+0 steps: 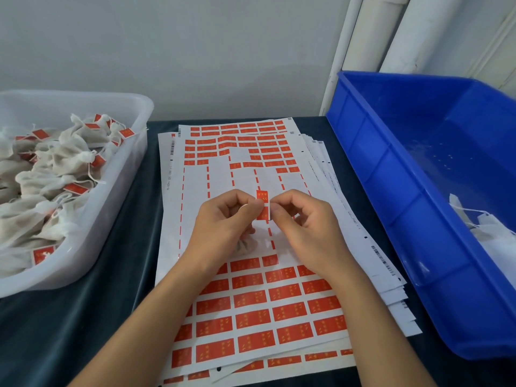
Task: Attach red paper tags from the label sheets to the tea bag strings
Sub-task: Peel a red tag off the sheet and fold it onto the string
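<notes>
Both hands meet above the middle of the top label sheet (195, 196), a white sheet with rows of red tags and a peeled bare band across its centre. My left hand (223, 219) and my right hand (304, 222) pinch one red paper tag (262, 197) between thumbs and forefingers, holding it upright. A crumpled tea bag (245, 245) shows under my left palm, mostly hidden. I cannot make out its string.
A clear plastic tub (122, 174) on the left holds several tagged tea bags. A blue plastic bin (391, 174) on the right holds a few untagged bags (491, 233) with strings. More label sheets are stacked beneath. White pipes stand behind the bin.
</notes>
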Demonstrator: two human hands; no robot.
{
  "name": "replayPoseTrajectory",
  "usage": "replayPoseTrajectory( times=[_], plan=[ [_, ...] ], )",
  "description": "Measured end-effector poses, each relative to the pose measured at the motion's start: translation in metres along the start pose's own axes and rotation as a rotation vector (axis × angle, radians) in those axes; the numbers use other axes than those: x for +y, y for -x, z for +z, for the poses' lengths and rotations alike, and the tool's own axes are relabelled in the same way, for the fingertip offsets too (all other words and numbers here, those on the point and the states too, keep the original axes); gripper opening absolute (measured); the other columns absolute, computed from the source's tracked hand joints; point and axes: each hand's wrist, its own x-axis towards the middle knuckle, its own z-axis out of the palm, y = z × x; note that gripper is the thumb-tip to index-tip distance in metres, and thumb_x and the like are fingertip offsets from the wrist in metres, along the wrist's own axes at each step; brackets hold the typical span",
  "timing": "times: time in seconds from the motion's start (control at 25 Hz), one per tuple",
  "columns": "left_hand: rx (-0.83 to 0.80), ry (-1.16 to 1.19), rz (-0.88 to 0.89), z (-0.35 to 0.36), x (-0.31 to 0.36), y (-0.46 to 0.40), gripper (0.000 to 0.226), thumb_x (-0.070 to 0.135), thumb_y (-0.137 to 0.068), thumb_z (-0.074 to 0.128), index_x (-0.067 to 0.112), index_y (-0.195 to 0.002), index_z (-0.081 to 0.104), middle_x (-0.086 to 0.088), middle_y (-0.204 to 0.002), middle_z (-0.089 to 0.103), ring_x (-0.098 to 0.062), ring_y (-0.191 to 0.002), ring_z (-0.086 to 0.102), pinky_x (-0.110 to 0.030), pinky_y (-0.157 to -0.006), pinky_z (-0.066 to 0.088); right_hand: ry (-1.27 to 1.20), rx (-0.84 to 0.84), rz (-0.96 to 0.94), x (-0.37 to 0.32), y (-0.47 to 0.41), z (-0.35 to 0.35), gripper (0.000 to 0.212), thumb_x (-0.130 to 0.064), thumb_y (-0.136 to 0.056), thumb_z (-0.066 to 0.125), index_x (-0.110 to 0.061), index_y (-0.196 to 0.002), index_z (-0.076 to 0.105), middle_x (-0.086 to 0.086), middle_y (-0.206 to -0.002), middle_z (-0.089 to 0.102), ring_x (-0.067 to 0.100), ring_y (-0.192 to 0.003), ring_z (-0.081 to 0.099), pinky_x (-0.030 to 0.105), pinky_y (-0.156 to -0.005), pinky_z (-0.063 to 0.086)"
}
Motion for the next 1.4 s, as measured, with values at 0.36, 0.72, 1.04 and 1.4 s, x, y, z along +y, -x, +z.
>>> replayPoseTrajectory(
  times=[0.36, 0.72, 1.04, 1.4],
  plan=[
    [0.055, -0.005, -0.023, 0.0029, -0.0027, -0.002, 0.014, 0.025, -0.099, 0.068, 0.021, -0.087, 0.075, 0.007, -0.068, 0.07, -0.008, -0.054, 0.061, -0.021, -0.054, 0.051, 0.004, 0.034, -0.013, -0.0039, -0.0002, -0.0017, 0.006, -0.038, -0.1, 0.062, -0.038, -0.1, 0.068, -0.029, -0.095, 0.069, -0.005, -0.098, 0.064, 0.002, -0.078, 0.046],
    [0.068, -0.007, 0.002, 0.0042, -0.004, -0.0029, 0.013, 0.026, -0.099, 0.068, 0.021, -0.088, 0.074, 0.01, -0.066, 0.069, -0.006, -0.05, 0.059, -0.015, -0.051, 0.048, -0.054, 0.027, 0.001, -0.0036, -0.0003, -0.0007, 0.009, -0.039, -0.101, 0.061, -0.035, -0.101, 0.069, -0.025, -0.093, 0.071, -0.001, -0.097, 0.066, 0.005, -0.077, 0.049],
    [0.061, -0.037, 0.042, 0.0049, -0.0017, -0.0011, 0.012, 0.027, -0.098, 0.068, 0.025, -0.088, 0.074, 0.011, -0.068, 0.071, -0.007, -0.055, 0.063, -0.016, -0.054, 0.052, -0.123, 0.051, 0.053, -0.0041, 0.0, -0.0009, 0.011, -0.042, -0.102, 0.06, -0.037, -0.105, 0.069, -0.023, -0.098, 0.072, 0.0, -0.097, 0.066, 0.017, -0.08, 0.054],
    [0.029, -0.241, 0.139, 0.0032, -0.0016, -0.0002, 0.014, 0.031, -0.101, 0.063, 0.037, -0.09, 0.072, 0.014, -0.077, 0.07, -0.014, -0.074, 0.068, -0.021, -0.062, 0.059, -0.006, 0.058, 0.036, 0.0021, -0.0032, -0.0003, 0.004, -0.039, -0.099, 0.065, -0.037, -0.099, 0.068, -0.026, -0.096, 0.07, -0.006, -0.1, 0.064, 0.004, -0.073, 0.05]
  ],
)
